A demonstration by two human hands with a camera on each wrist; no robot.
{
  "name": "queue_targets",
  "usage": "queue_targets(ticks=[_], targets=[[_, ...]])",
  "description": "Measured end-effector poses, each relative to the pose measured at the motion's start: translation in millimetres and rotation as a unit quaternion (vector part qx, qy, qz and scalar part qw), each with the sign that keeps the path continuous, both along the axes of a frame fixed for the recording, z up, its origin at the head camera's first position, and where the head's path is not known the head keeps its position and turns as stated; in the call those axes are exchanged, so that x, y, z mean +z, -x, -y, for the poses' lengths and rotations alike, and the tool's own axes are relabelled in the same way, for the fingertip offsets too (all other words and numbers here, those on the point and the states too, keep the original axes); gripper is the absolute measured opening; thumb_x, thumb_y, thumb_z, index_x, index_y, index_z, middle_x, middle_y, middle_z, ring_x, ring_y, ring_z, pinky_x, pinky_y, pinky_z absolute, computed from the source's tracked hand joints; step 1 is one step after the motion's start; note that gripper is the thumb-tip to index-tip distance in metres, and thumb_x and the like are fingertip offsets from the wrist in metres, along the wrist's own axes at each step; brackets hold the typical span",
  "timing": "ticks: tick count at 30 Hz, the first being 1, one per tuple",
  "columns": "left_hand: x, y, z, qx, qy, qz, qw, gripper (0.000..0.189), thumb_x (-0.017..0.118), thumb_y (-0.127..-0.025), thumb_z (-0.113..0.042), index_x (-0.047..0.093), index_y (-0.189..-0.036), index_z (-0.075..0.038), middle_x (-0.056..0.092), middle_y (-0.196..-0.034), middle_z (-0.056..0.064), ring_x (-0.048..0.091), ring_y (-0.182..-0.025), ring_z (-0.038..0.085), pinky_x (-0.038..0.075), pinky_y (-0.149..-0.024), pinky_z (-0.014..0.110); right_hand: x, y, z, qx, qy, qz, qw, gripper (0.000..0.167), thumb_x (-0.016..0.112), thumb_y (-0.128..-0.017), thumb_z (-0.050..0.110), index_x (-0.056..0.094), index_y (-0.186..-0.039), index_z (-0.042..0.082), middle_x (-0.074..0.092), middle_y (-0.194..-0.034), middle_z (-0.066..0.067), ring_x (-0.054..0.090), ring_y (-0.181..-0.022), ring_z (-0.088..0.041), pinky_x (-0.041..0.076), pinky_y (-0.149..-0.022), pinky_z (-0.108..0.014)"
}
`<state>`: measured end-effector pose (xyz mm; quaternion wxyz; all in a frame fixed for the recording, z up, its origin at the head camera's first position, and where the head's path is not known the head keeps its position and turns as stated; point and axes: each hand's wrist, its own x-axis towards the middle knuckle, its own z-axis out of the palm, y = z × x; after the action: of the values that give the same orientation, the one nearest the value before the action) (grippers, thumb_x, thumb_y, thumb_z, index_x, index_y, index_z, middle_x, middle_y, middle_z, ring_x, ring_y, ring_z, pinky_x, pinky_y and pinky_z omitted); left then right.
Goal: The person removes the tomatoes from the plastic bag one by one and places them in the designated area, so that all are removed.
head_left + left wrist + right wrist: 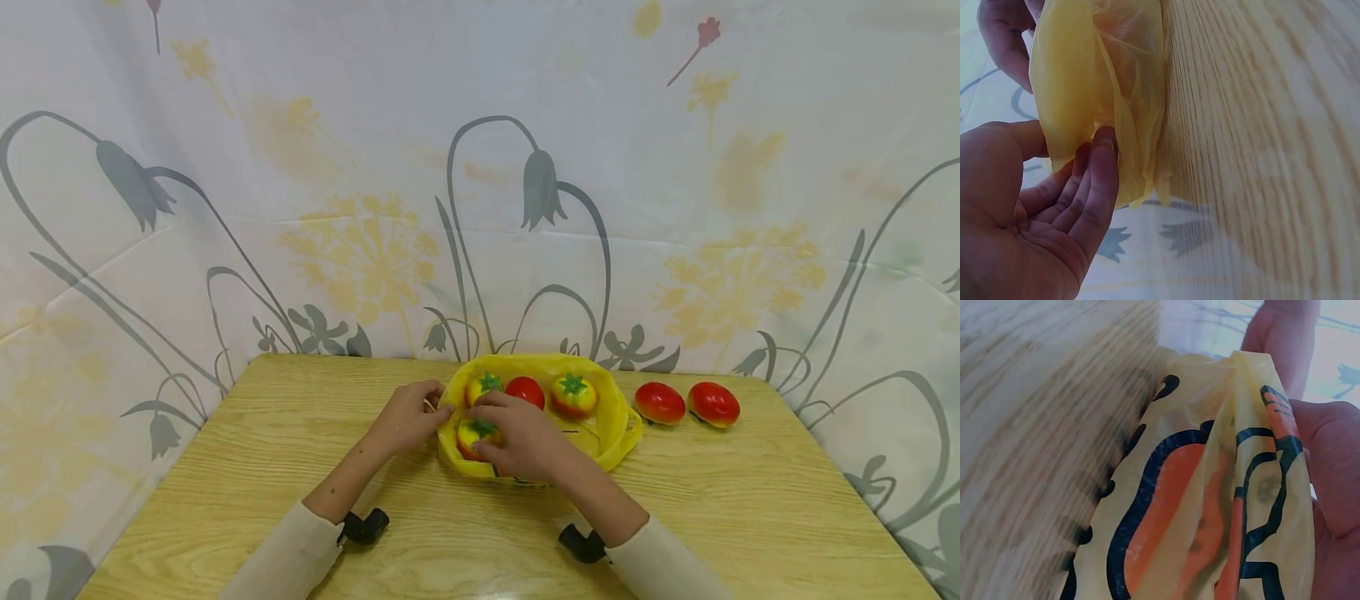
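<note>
Tomato-like fruit [467, 440], yellow-red with green star-shaped calyx: inside the yellow plastic bag [551, 364], front left. Right hand [528, 437] over it from the right, fingertips at its far side, thumb at its near side, calyx showing in the gap; whether they grip, cannot tell. Left hand [408, 417] pinches the bag's left edge, thumb and fingers on opposite faces of the plastic. Also in bag: two similar calyx-topped fruits [573, 395], one red fruit [525, 390] between. Right of bag, two red fruits [714, 405] side by side on wood-grain table [337, 400]. Flower-printed cloth [375, 125] behind.
</note>
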<state>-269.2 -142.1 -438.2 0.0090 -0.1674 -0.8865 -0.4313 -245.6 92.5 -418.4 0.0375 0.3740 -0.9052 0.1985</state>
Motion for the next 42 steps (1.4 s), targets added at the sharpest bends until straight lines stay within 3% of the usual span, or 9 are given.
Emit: queue_targets(ticks=[12, 25, 42], targets=[[-0.7, -0.7, 0.0, 0.003, -0.006, 0.004, 1.0, 0.015, 0.071, -0.1, -0.013, 0.073, -0.111, -0.004, 0.069, -0.093, 0.003, 0.066, -0.074, 0.013, 0.054, -0.06, 0.027, -3.7, -1.5, 1.7, 0.001, -0.008, 0.02, 0.9998, 0.049, 0.082, -0.094, 0.035, 0.071, -0.138, 0.016, 0.066, -0.142, -0.002, 0.065, -0.126, -0.022, 0.054, -0.106, -0.041], [-0.3, 0.4, 0.3, 0.0, -0.003, 0.006, 1.0, 0.017, 0.071, -0.101, -0.013, 0.073, -0.114, -0.003, 0.07, -0.093, 0.004, 0.066, -0.074, 0.013, 0.056, -0.06, 0.027, -5.0, -0.7, 0.2, 0.013, 0.006, 0.029, 0.9995, 0.049, 0.083, -0.093, 0.029, 0.071, -0.137, 0.015, 0.065, -0.143, -0.003, 0.062, -0.131, -0.022, 0.052, -0.11, -0.041], [-0.7, 1.0, -0.4, 0.0, 0.0, -0.003, 1.0, 0.015, 0.071, -0.1, -0.012, 0.074, -0.112, -0.003, 0.07, -0.093, 0.003, 0.065, -0.075, 0.013, 0.055, -0.061, 0.027, -1.8, -3.1, -10.3, 0.004, 0.028, 0.006, 0.9996, 0.046, 0.083, -0.092, 0.026, 0.07, -0.135, 0.015, 0.066, -0.139, -0.002, 0.063, -0.127, -0.021, 0.052, -0.108, -0.043]])
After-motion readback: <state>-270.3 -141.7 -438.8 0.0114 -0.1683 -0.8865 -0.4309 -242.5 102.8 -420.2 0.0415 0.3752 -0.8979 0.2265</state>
